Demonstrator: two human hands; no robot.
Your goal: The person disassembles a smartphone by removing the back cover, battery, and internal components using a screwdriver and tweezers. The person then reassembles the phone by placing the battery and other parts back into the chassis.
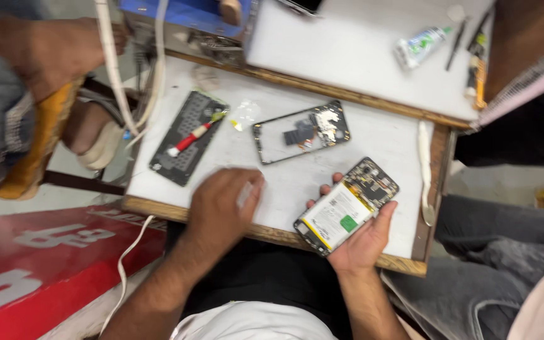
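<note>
Head view, right fingers (382, 211) grasping opened phone (346, 206), left fingers (247, 189) curled, grip unclear

Lower centre-right of frame: the opened phone (346, 208) in your right hand (363, 236) has a white rectangular battery label with a small green square sticker (348, 223) and a yellow strip along one edge. Upper right: a white squeeze tube (419, 45) with green and blue print lies on the white board (373, 63). Lower left: a red sign panel (51, 264) with large white characters, tilted. Top centre edge: a dark screen corner (301, 5), barely in view. Everything's motion-blurred, so finer label detail is unreadable.
</note>
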